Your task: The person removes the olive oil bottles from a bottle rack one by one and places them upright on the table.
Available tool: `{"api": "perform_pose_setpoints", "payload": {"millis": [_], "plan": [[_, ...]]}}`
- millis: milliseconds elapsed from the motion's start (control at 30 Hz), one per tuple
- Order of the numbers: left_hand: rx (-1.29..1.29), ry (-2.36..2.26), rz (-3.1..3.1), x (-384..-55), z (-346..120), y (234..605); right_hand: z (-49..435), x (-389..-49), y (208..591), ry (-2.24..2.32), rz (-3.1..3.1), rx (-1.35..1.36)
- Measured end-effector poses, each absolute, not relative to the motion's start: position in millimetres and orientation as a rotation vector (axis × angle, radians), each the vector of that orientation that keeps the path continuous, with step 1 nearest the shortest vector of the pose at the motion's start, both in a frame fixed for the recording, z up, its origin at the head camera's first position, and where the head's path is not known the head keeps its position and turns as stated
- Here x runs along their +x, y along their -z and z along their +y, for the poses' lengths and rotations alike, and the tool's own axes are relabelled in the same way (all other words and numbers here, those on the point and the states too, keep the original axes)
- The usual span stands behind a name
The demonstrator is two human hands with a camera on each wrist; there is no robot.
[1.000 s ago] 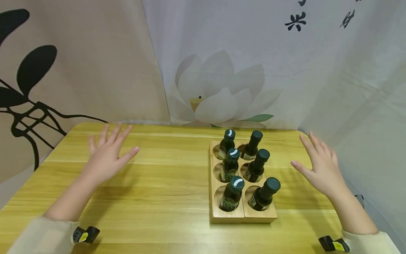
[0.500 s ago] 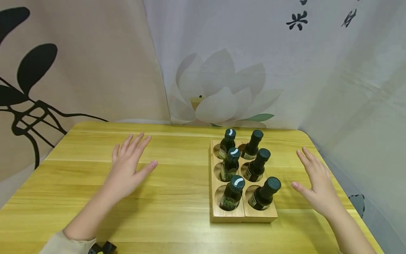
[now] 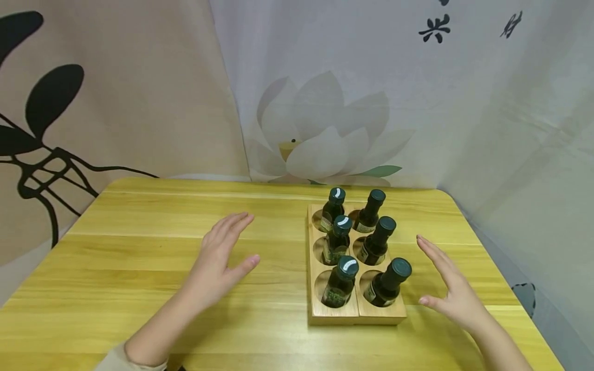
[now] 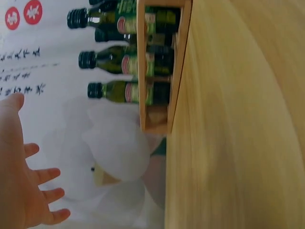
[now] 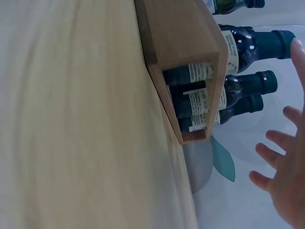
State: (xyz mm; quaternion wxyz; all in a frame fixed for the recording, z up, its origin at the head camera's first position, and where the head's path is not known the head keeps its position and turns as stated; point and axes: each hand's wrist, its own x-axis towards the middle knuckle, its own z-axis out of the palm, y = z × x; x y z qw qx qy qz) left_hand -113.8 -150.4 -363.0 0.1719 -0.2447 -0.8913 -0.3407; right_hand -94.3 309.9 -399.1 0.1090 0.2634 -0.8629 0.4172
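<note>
Several small dark green glass bottles stand in two columns in a pale wooden rack [image 3: 331,320] with round holes, right of the table's middle. The front-left bottle [image 3: 340,284] carries a white strip on its cap; the front-right bottle [image 3: 388,285] has a plain dark cap. My left hand [image 3: 214,268] hovers to the left of the rack, fingers extended and thumb apart, holding nothing. On the other side, my right hand [image 3: 457,293] is stretched toward the rack, also without anything in it. Green and cream labels show on the bottles [image 4: 114,91] in the left wrist view.
The rack stands on a yellow wood-grain table [image 3: 116,247] with rounded back corners. Behind it hangs a pale curtain [image 3: 176,103] with a printed lotus, dark leaves and brush characters. More of this cloth drops along the table's right edge.
Both hands have moved inward toward the rack and lower in the view, the left one travelling farther to the right. The bottles and rack have stayed in place.
</note>
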Motion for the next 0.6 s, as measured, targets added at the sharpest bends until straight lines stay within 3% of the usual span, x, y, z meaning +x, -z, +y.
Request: {"api": "perform_pose_setpoints", "payload": {"millis": [333, 600], "plan": [[-0.776, 1.128, -2.532, -108.6, -116.4, 369.1, 302.5, -98.0, 412.3, -1.386, -2.406, 1.03], [-0.817, 1.274, -2.568, -103.3, -89.9, 371.7, 306.9, -98.2, 428.1, -1.56, -2.462, 1.047]]}}
